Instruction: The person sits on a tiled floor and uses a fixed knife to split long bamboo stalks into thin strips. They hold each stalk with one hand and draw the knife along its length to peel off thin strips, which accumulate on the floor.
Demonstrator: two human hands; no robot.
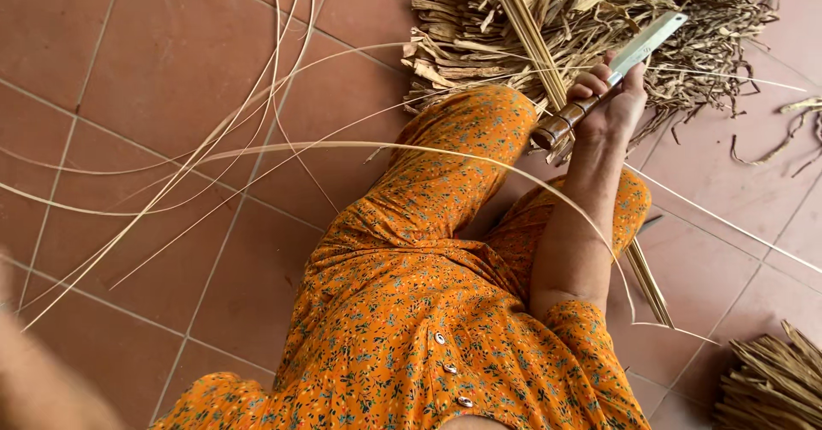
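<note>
Right hand [612, 104] grip clenched on wooden-handled flat steel knife [616, 66]; left hand unseen.

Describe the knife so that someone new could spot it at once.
Start at the heap of dry brown husk scraps at the top right of the tiled floor. Just in front of it the right hand grips the knife. It has a dark wooden handle and the only flat, shiny metal blade among pale cane strips.
</note>
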